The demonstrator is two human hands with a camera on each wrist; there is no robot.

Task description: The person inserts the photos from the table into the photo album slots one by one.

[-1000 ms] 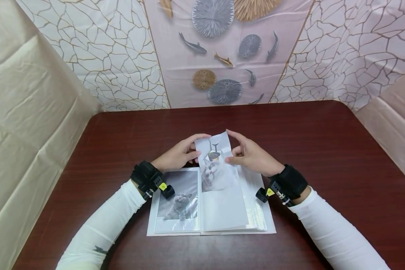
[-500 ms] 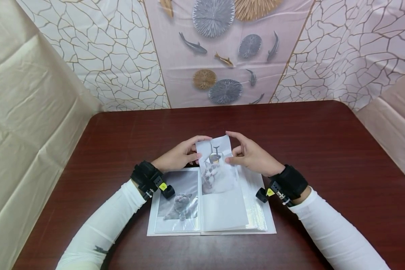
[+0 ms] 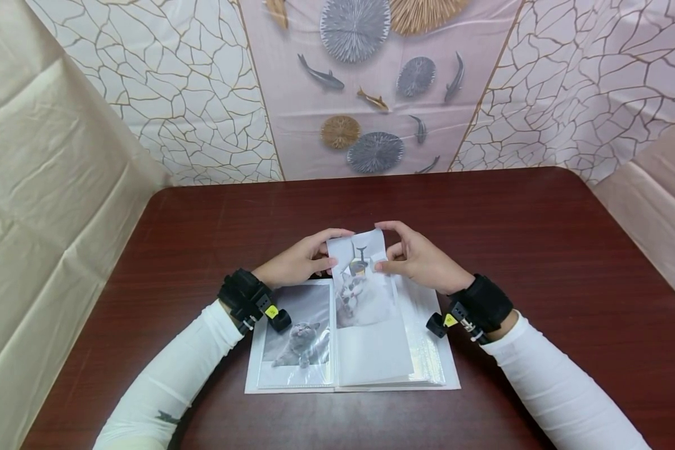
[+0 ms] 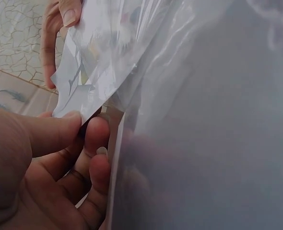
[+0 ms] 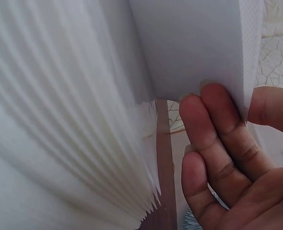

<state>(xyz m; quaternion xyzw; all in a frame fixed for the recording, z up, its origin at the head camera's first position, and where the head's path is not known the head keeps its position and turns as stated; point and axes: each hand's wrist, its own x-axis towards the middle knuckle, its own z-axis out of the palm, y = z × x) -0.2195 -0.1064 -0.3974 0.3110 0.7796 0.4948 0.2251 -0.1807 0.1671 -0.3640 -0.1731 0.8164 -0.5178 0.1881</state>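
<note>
In the head view a white photo album [image 3: 451, 369] lies spread on the table. A photo print [image 3: 365, 303] of a pale animal and a small stand sits partway in the clear sleeve of its right page, the top edge sticking out. My left hand [image 3: 299, 259] pinches the upper left edge; the left wrist view shows thumb and fingers on the print [image 4: 79, 98] and glossy plastic. On the other side my right hand [image 3: 422, 259] pinches the upper right edge, and in the right wrist view its fingers [image 5: 223, 120] lie behind the sheet [image 5: 199, 43].
A picture of a grey animal [image 3: 300, 340] fills the album's left page. Several more pages [image 5: 69, 110] are stacked under the right one. The dark red table [image 3: 230, 212] ends at a patterned cloth backdrop [image 3: 371, 94], with a cream cloth [image 3: 62, 206] at the left.
The photo print has slid down a little, toward the album's lower edge, deeper into the sleeve. Both hands keep their places, with the left fingers and right index finger slightly lower.
</note>
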